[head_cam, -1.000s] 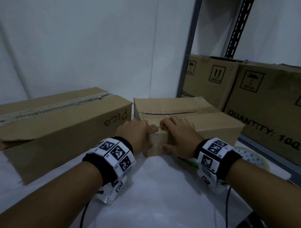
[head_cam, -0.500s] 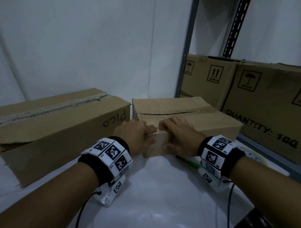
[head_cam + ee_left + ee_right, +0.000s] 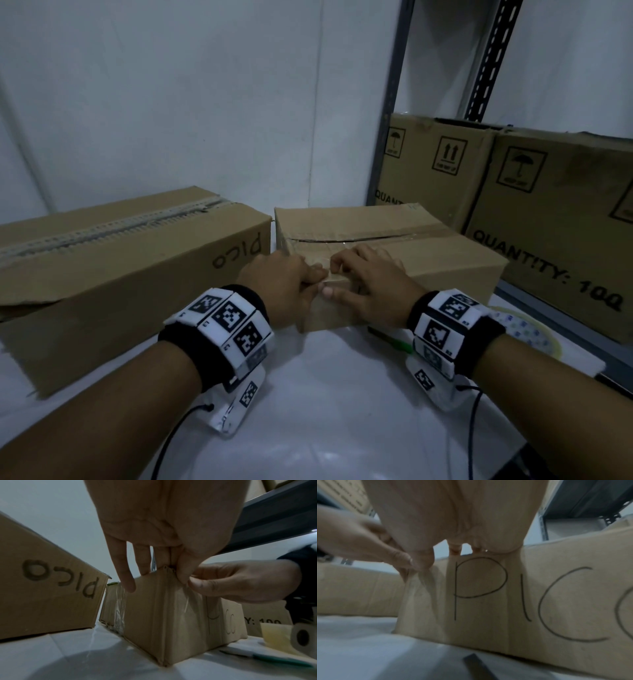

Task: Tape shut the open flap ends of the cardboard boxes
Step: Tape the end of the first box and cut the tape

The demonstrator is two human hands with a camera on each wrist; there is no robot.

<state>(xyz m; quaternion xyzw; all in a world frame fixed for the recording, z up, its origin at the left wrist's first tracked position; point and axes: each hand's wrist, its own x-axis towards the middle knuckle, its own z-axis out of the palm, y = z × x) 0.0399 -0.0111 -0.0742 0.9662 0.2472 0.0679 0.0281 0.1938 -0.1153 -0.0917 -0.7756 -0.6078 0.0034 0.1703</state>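
Observation:
A small cardboard box (image 3: 428, 260) sits on the white table, a clear tape strip (image 3: 342, 245) along its top seam. Both hands meet at its near top corner. My left hand (image 3: 308, 281) straddles the corner: its straight fingers (image 3: 126, 577) lie down the left face and its thumb presses the front face. My right hand (image 3: 330, 279) pinches the top front edge between bent index finger and thumb (image 3: 197, 585), over shiny tape (image 3: 185, 601) that runs down the front face. The thumb tips touch. "Pico" is handwritten on that front face (image 3: 556, 588).
A long cardboard box (image 3: 120, 267) marked "Pico" lies close on the left. A tape roll (image 3: 527, 329) and a green-handled tool (image 3: 400, 344) lie on the table to the right. Printed cartons (image 3: 548, 222) fill a metal shelf (image 3: 390, 102) at the right.
Both hands stay at the box's near corner. My right thumb has crept a little up and left toward my left thumb.

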